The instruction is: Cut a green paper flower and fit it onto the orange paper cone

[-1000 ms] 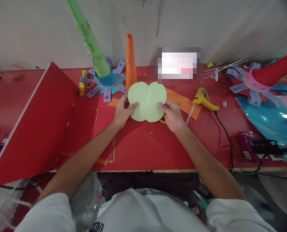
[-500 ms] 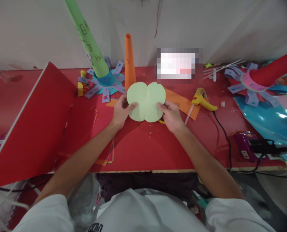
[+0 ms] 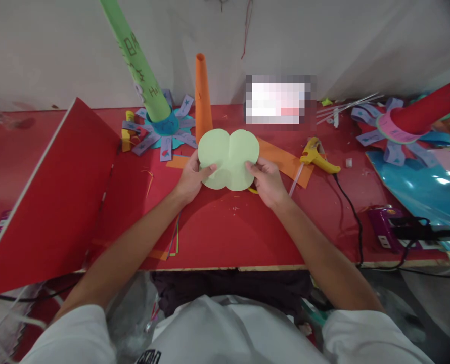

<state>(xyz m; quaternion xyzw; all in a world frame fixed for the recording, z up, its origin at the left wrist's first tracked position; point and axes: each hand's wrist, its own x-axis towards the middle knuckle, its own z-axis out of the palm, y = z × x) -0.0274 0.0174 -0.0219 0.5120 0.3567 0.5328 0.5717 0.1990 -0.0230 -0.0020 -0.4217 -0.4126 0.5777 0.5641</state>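
A pale green paper cutout (image 3: 228, 159) with rounded lobes and a crease down its middle is held up above the red table. My left hand (image 3: 193, 177) pinches its left side, thumb on the front face. On the opposite side, my right hand (image 3: 266, 179) grips the edge the same way, fingers behind the paper. Just behind the cutout stands an orange paper cone (image 3: 203, 101). An orange paper strip (image 3: 281, 156) lies on the table behind my right hand, and a yellow glue gun (image 3: 318, 155) rests over its right end.
A red board (image 3: 54, 202) stands tilted at the left. Behind it rises a green paper tube (image 3: 141, 71) on a petalled base. To the right are a red tube (image 3: 433, 114), a blue glossy sheet (image 3: 403, 177) and a purple power box (image 3: 384, 227) with cables.
The cutout's lower part now bends slightly, and my left hand has shifted a little. Both hands keep their hold, and everything else stays in place.
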